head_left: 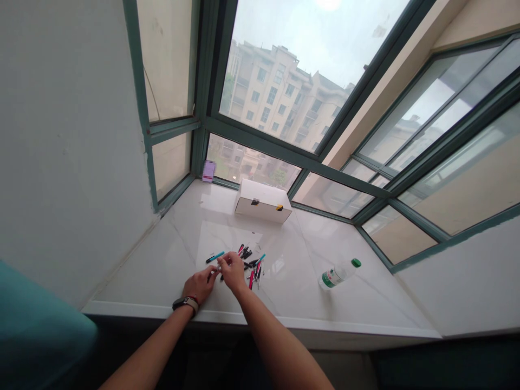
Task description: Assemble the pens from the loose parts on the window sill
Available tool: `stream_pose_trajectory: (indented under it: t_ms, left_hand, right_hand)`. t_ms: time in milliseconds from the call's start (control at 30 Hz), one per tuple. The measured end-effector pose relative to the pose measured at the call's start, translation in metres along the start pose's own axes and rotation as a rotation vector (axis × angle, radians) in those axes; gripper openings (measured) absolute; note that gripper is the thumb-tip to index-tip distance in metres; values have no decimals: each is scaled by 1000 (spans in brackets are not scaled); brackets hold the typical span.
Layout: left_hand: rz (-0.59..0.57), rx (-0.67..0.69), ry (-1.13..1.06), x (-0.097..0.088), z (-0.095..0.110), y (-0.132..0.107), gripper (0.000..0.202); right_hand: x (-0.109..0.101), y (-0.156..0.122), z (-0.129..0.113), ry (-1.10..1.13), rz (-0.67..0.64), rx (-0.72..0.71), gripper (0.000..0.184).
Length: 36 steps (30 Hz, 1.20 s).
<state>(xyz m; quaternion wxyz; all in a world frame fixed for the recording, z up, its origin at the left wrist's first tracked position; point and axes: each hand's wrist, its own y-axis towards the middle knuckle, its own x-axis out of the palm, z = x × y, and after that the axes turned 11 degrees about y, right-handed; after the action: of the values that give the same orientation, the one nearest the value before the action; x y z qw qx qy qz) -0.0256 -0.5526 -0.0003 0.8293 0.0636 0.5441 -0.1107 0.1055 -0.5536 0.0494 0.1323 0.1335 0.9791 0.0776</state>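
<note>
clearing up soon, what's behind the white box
Behind the white box, the lower window pane shows above its top. Anything low behind the box is covered and can't be seen.

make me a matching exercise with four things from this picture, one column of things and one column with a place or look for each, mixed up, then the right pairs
Things
1. bottle
2. box
3. watch
4. pens

Places and looks
A. scattered beside the right hand
B. strapped on just behind the left hand
C. topped with a green cap
D. white, at the foot of the window

Right pairs: 1-C, 2-D, 3-B, 4-A
</note>
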Motion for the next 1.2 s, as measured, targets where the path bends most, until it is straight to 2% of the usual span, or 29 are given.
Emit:
stream_pose_trajectory:
  t_ms: [267, 467, 567, 633, 700, 733, 900, 1033, 1100, 1200]
  left_hand:
    - [5, -11, -5, -1, 0, -1, 32]
    - [-12, -2, -15, 0, 0, 0, 34]
    - [-4, -5, -16, 0, -1, 1, 36]
    - [12, -14, -23, 0, -1, 0, 38]
    - [22, -20, -47, -1, -1, 0, 39]
    - [22, -23, -63, -1, -1, 0, 39]
    - [22, -57, -81, -1, -3, 2, 37]
    - [56, -36, -171, 0, -4, 0, 36]
    - [62, -26, -302, -4, -3, -3, 38]
    - [75, 0, -501, -18, 9, -11, 42]
  right_hand:
    - [-1, 1, 4, -43, 0, -44, 18]
    - [4, 1, 4, -75, -2, -24, 18]
    - [7, -6, 2, -9, 7, -1, 15]
    - [4, -14, 3, 82, 25, 25, 27]
    - [-4, -25, 7, 135, 56, 43, 44]
    - [-11, -31, 11, 131, 77, 50, 47]
    - [-66, -59, 33, -48, 205, 122, 22]
    - [-103, -75, 42, -136, 225, 209, 15]
    - [-109, -81, 39, -140, 202, 226, 11]
    - [-95, -92, 23, 7, 103, 304, 12]
